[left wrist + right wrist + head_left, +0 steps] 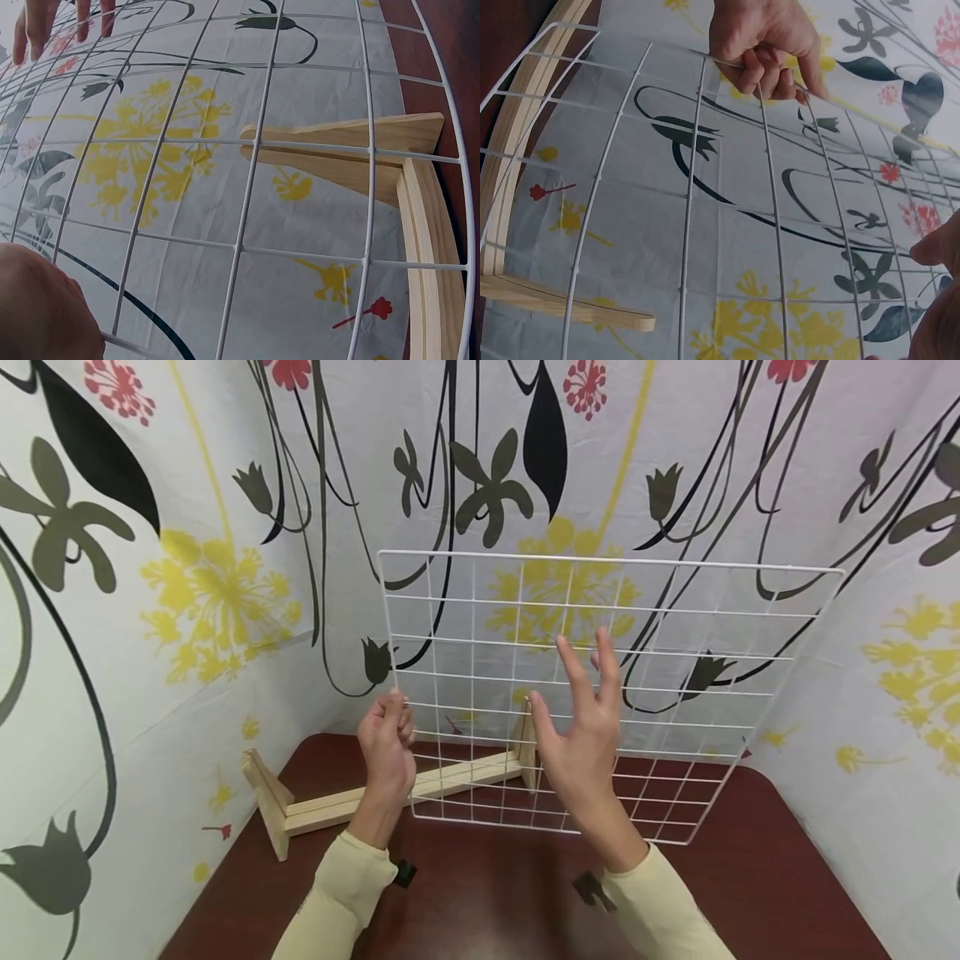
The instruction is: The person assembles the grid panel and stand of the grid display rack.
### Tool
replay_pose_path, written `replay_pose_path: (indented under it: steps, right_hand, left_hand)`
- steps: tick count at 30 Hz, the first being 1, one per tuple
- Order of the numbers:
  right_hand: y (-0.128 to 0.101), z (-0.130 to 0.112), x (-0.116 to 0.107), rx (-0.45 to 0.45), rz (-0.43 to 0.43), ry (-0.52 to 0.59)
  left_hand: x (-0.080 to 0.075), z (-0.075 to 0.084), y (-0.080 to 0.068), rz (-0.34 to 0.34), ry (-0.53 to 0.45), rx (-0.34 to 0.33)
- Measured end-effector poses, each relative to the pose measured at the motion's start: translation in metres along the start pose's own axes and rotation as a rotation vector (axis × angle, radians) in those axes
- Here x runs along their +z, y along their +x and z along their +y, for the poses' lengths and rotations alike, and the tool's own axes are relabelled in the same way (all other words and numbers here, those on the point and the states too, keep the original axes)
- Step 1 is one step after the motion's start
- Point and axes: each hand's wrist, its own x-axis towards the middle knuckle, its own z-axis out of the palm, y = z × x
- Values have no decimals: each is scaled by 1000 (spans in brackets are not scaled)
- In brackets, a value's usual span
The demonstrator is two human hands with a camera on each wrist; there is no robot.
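Observation:
A white wire grid panel (517, 677) is held up above the table, tilted, in the head view. My left hand (387, 743) grips its left edge with curled fingers, as the right wrist view also shows of that left hand (765, 45). In front of the mesh, my right hand (585, 739) has its fingers and thumb spread, with nothing held in them. Behind the panel stands a light wooden frame (330, 806), a grooved bar with an upright end piece at either end. Through the mesh, the left wrist view shows one of its tapered end pieces (345, 142).
The dark red-brown table (480, 893) lies below the hands. Cloth walls (225, 693) printed with flowers enclose its back and sides. A black clip-like piece (405, 873) shows at the left sleeve, and another dark piece (594, 892) at the right sleeve.

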Motion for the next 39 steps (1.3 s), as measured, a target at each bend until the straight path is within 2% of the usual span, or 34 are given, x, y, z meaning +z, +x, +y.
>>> replay_pose_path:
  steps: [4,10,18,23,31,39]
  right_hand:
    - [2,6,8,28,16,3]
    - [6,15,21,49,85,-4]
    - [6,25,29,1,135,-18]
    - [4,33,29,-18,118,-6]
    - [0,40,26,-27,73,13]
    - [-6,36,26,-18,74,40]
  left_hand:
    - [1,0,-1,25,-9,5]
    - [4,-4,0,37,-21,1]
    - [3,-8,2,49,-19,7]
    - [1,-10,1,43,-2,4]
    - [-6,-10,-1,-15,23,-2]
    - [-20,2,-2,-103,84,-8]
